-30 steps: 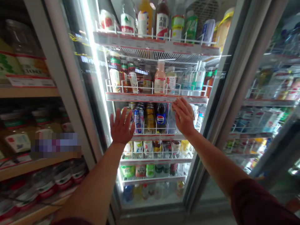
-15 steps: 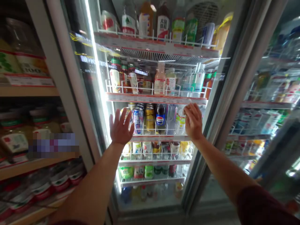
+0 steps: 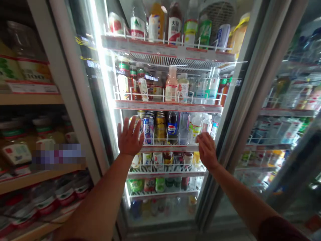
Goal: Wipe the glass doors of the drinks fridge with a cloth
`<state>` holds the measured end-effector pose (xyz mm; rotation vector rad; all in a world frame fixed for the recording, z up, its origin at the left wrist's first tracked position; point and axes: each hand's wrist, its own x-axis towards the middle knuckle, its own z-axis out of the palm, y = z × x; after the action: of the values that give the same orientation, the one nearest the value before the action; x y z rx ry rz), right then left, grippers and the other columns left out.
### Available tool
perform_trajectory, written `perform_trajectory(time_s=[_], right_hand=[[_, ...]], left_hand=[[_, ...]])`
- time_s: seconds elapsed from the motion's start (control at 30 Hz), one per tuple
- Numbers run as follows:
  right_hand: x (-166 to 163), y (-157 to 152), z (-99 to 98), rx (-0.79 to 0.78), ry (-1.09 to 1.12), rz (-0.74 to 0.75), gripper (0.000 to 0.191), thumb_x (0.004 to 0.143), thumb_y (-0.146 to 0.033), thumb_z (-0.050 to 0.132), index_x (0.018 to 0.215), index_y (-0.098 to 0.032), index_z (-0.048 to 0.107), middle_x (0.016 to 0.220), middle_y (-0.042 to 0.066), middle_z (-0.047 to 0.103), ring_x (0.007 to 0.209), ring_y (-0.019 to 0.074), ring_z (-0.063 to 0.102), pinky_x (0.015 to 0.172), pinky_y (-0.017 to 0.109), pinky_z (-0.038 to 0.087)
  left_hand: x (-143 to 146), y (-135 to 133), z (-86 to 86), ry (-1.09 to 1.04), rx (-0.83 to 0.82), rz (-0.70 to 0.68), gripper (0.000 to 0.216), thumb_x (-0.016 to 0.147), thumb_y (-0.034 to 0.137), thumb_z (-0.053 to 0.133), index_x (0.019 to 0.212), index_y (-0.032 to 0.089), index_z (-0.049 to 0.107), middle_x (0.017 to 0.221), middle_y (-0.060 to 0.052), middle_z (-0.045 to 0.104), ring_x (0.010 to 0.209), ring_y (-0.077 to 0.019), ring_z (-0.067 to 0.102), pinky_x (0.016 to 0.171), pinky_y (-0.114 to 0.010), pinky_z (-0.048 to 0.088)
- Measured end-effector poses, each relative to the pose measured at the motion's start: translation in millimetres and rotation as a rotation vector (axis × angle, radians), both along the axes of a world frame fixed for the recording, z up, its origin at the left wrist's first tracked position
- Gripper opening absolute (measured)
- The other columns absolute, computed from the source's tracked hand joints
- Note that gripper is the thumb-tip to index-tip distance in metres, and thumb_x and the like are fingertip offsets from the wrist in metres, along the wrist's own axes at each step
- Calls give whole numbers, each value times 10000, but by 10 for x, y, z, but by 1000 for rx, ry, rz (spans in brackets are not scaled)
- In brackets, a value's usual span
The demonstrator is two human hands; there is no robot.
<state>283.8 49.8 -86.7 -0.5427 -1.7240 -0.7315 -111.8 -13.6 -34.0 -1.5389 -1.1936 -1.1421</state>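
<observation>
I face a lit drinks fridge with several wire shelves point(image 3: 165, 106) of bottles and cans. My left hand point(image 3: 129, 137) is open, fingers spread, palm flat against the left side of the fridge opening beside a blue can point(image 3: 148, 130). My right hand point(image 3: 207, 150) hangs lower at the front rail of the can shelf point(image 3: 173, 147), fingers loosely curled, nothing in it. A Pepsi bottle point(image 3: 172, 127) and a yellow can point(image 3: 160, 126) stand between the two hands. Small cups point(image 3: 157, 157) fill the shelf below.
Wooden shelves point(image 3: 30, 98) with jars and bottles stand at the left. The fridge's grey frame point(image 3: 72, 83) divides them from the cooler. A second glass-door cooler point(image 3: 288, 110) with more drinks is at the right.
My right hand has moved from the upper shelf edge rightward and then down to the can shelf's front rail. The left hand has stayed in place.
</observation>
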Motion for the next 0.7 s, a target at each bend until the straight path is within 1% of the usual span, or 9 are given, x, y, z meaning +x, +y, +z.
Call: perform_trajectory(time_s=[0.07,0.1,0.17,0.27,0.33,0.43,0.5,0.63,0.7], right_hand=[[53,-28,-174,-52,-201,13,532,987,-160,544,1481,-357,531,1450,58,638,1442,270,514,1158,527,511],[97,-15,-179,-55,-220,14,548,984,-150,548,1492,-354,520,1444,62,643,1434,267,524,1159,519,512],[187,59,-22,-4,-50,4,553,995,-147,524,1519,-325,492,1502,91,587,1466,287,482,1188,560,470],[193,160,334,66,295,-33,504,1029,-196,462,1524,-284,490,1609,116,452,1533,326,367,1225,655,368],[66,135,427,72,318,-34,507,1030,-204,465,1531,-281,479,1620,116,436,1539,331,354,1220,664,364],[-234,-4,398,34,-12,22,577,1004,-172,521,1553,-322,434,1552,93,534,1493,303,440,1187,589,449],[-423,-71,476,10,-180,41,615,993,-150,535,1563,-345,410,1504,70,589,1467,278,481,1177,537,475],[-745,-63,924,76,56,36,649,999,-123,493,1578,-388,363,1574,41,510,1520,269,400,1198,561,444],[-912,-77,997,85,112,32,653,1003,-135,486,1585,-395,343,1595,29,482,1541,268,360,1211,576,423]], left_hand=[[0,-2,-2,5,1,11,635,1004,427,466,1610,312,316,1650,-54,363,1601,-261,124,1311,-551,63],[0,-4,-1,14,6,19,643,1005,426,466,1616,319,297,1655,-46,354,1601,-258,123,1313,-545,68],[4,-9,4,42,29,37,671,1006,413,474,1631,329,244,1666,-31,330,1601,-252,123,1316,-532,78],[15,-19,17,80,86,61,730,995,376,510,1645,326,179,1679,-25,294,1602,-237,114,1322,-505,79],[24,-25,25,90,107,72,753,987,358,530,1647,327,168,1682,-24,281,1603,-227,107,1324,-489,72],[27,-26,26,83,99,61,761,980,350,542,1645,334,173,1675,-25,296,1601,-229,115,1323,-492,79],[20,-22,21,62,78,34,743,979,354,542,1639,338,202,1664,-30,323,1598,-245,133,1319,-512,88],[4,-14,12,37,55,5,713,977,368,536,1629,328,250,1653,-41,346,1596,-259,140,1313,-538,88],[1,-16,11,50,68,15,734,977,365,540,1636,333,219,1656,-37,338,1598,-243,126,1316,-521,85]])
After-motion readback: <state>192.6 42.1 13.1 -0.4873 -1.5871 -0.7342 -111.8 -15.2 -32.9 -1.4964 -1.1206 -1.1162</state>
